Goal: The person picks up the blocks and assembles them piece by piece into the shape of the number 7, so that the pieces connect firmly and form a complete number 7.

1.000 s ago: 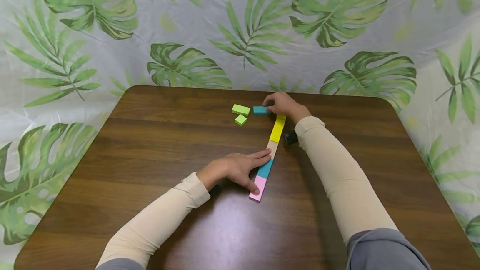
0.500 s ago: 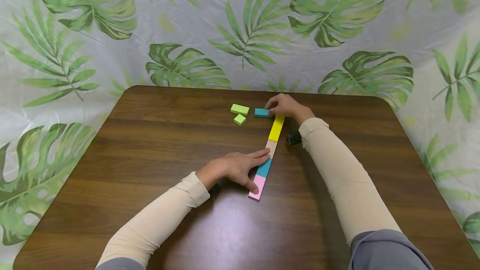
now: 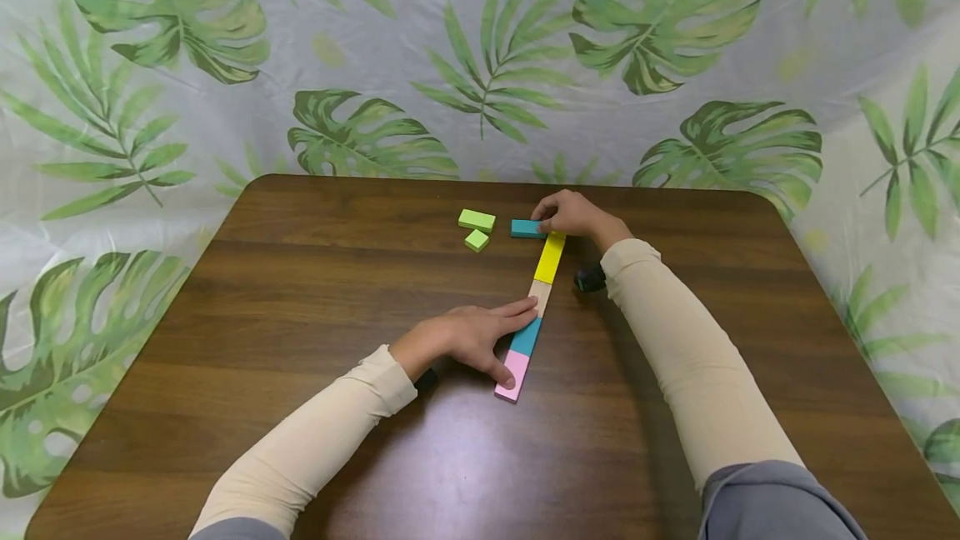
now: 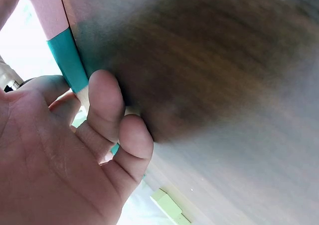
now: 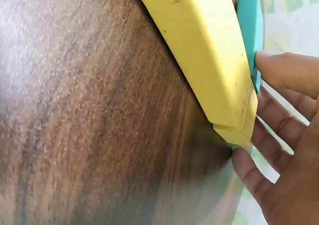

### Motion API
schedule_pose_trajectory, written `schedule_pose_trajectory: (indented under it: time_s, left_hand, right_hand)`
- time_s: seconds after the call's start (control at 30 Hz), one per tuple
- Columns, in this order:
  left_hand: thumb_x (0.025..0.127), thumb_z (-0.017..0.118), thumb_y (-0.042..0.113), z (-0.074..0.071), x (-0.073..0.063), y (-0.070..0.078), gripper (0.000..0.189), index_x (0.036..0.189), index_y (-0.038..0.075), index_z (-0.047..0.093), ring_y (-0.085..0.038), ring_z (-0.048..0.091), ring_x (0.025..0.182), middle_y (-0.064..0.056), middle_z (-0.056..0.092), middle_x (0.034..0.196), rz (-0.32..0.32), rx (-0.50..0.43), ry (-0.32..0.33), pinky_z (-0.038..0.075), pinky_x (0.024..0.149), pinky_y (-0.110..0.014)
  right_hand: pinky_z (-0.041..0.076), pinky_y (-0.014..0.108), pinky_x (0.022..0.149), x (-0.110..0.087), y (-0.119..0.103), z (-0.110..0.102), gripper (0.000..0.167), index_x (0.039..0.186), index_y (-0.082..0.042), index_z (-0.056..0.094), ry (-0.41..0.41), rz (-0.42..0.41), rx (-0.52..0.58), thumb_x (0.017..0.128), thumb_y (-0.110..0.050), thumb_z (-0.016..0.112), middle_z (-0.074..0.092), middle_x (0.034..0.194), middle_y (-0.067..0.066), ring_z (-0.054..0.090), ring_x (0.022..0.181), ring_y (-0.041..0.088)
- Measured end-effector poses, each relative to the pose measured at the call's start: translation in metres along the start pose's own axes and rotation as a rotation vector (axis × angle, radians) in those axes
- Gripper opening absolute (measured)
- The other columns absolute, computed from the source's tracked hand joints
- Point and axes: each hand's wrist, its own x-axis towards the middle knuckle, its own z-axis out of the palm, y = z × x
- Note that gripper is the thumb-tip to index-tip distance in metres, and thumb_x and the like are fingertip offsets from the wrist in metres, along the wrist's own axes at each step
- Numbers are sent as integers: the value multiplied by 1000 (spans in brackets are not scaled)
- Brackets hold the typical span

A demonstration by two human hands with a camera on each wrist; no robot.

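Note:
In a slanting row on the table lie a pink block (image 3: 512, 375), a teal block (image 3: 524, 337), a natural wood block (image 3: 542, 294) and a yellow block (image 3: 550, 261). My left hand (image 3: 472, 335) rests along this row, thumb on the pink block and fingertips on the wood block. At the row's far end, my right hand (image 3: 572, 213) pinches a second teal block (image 3: 527, 228), which lies crosswise. In the right wrist view its thumb (image 5: 284, 70) touches that teal block (image 5: 250, 30), beside the yellow block (image 5: 204, 50); a shorter yellow piece (image 5: 234, 135) sits at the end.
Two lime green blocks, a longer one (image 3: 477, 220) and a smaller one (image 3: 476, 241), lie left of the crosswise teal block. The brown wooden table (image 3: 315, 290) ends at a leaf-print cloth (image 3: 360, 32) behind it.
My right hand has shifted the crosswise teal block slightly right and nearer, toward the yellow end, widening its distance from the lime green blocks. My left hand stays on the row.

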Motion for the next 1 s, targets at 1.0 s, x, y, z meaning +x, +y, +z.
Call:
schedule_pose_trajectory:
  time_s: [1.0]
  left_hand:
    - [84, 72, 52, -1, 0, 0, 100, 159, 38, 8, -23, 40, 145, 25, -8, 166, -8, -10, -9, 39, 111, -43]
  right_hand:
    - [46, 41, 87, -14, 23, -5, 27, 114, -3, 72, 94, 49, 26, 97, -16, 56, 67, 120, 19, 56, 98, 30]
